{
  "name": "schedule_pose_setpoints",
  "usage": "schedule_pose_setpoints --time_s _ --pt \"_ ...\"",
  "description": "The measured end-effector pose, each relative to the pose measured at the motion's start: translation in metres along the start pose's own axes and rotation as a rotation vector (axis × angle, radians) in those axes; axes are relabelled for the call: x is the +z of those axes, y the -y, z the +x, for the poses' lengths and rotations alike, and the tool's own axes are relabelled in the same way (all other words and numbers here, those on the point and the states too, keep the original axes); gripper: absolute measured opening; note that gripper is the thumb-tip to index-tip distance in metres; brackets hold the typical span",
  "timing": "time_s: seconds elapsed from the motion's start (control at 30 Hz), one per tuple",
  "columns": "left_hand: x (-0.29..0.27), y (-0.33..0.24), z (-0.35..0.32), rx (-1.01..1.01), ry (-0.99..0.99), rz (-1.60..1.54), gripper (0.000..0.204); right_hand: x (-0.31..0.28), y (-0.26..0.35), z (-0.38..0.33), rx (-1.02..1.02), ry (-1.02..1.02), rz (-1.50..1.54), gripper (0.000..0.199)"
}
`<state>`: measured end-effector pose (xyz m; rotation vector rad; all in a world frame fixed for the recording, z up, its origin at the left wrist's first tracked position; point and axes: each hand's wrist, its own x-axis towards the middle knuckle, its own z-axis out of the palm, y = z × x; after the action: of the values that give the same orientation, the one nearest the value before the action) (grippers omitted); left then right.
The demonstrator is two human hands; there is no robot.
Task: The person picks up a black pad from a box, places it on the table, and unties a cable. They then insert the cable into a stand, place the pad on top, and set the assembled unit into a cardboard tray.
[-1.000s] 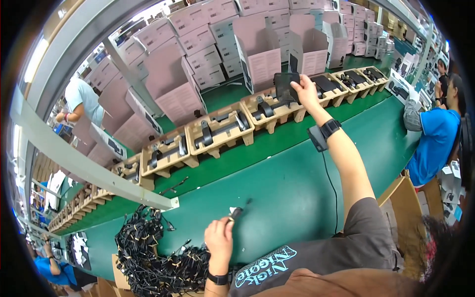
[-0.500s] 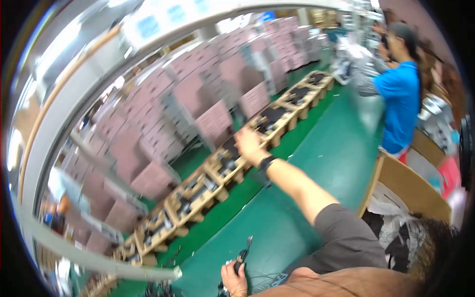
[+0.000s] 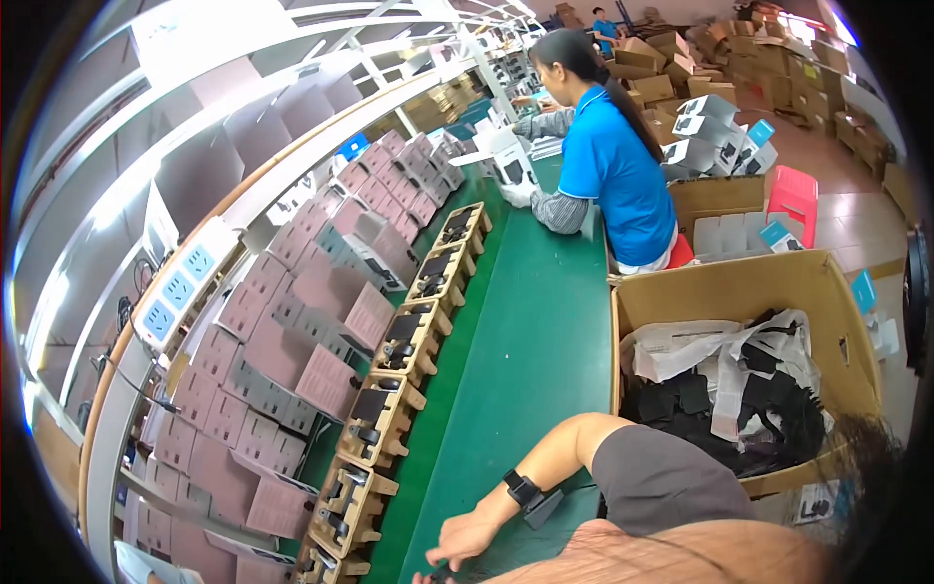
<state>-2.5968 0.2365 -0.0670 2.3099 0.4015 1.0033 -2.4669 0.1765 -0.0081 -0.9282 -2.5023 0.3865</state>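
At the lower edge the right hand [image 3: 467,537] lies low over the green tabletop [image 3: 525,360], fingers spread and loosely open, its grip on nothing that shows. A black band with a dark block sits on the wrist [image 3: 525,492], and the forearm bends back toward a grey sleeve [image 3: 662,472]. Just below it, at the very rim, fingertips of the left hand [image 3: 425,578] peek in; whether its grip is open or closed I cannot tell.

Nearest to the hands, just to their left, a row of wooden trays [image 3: 362,477] runs along the tabletop edge, each one carrying small black parts [image 3: 362,435]. The row carries on away from the person, tray after tray, up to a far one [image 3: 465,226]. Beyond the trays to the left stand rows of pink-grey boxes [image 3: 292,331], flaps open, packed close together under a white shelf rail with a white power strip [image 3: 180,289] mounted on it.

To the right of the arm, touching the tabletop's side, stands a large cardboard box [image 3: 739,282] holding black items and crumpled white plastic bags [image 3: 720,355].

Farther along the tabletop a person in a blue shirt [image 3: 613,165] works with both arms stretched forward, near a white box [image 3: 511,165]. Behind them sit a red stool [image 3: 793,195], stacked white cartons [image 3: 710,136] and, well apart at the back, piles of brown cartons [image 3: 681,49].
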Motion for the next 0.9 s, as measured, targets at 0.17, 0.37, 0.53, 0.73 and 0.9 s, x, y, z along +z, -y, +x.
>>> schedule_pose_setpoints --time_s 0.17,0.37,0.53,0.73,0.9 --pt "0.007 -0.011 -0.001 -0.06 0.007 -0.133 0.022 -0.016 0.015 -0.008 0.08 -0.414 0.544 0.021" --pt "0.012 -0.018 -0.002 -0.156 0.003 -0.286 0.022 0.019 0.018 -0.005 0.097 -0.629 -0.211 0.021" --pt "0.008 -0.018 -0.007 -0.247 0.006 -0.411 0.022 0.018 0.013 -0.008 -0.041 -0.424 -0.218 0.032" --pt "-0.002 -0.016 -0.016 -0.357 -0.013 -0.56 0.021 0.013 0.011 -0.011 -0.221 -0.163 -0.22 0.046" --pt "-0.005 -0.018 -0.023 -0.446 -0.03 -0.69 0.021 0.001 0.024 -0.013 -0.027 0.054 -0.227 0.052"
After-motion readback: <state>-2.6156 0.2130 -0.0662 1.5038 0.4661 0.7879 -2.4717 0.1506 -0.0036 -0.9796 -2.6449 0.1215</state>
